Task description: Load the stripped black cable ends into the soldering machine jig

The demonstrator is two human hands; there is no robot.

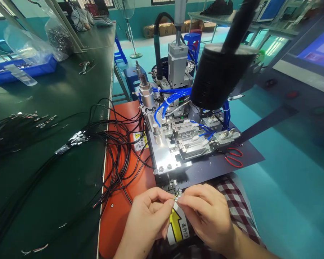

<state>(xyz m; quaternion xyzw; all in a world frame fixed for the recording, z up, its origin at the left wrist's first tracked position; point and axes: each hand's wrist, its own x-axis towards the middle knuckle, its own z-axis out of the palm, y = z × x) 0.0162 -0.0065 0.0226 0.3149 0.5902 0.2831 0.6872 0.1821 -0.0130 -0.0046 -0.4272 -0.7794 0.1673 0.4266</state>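
Note:
My left hand (153, 212) is closed in a pinch, thumb against forefinger. Thin wire ends (175, 198), yellowish and silvery, show between its fingertips and those of my right hand (206, 210). That hand pinches too, its fingertips touching the same small spot; the exact shape there is too small to make out. Both hands are held in front of the metal fixture of a bench machine (175, 144), above a label with a yellow arrow (176, 225). Black cables (120, 158) lie bunched to the left of my hands.
Cables spread from the orange base plate (118, 223) onto the dark green table (70, 201). Red-handled scissors (234, 158) lie right of the fixture. A black cylindrical part (218, 77) hangs above it. A blue bin (24, 70) stands at the far left, beyond a wrench (84, 67).

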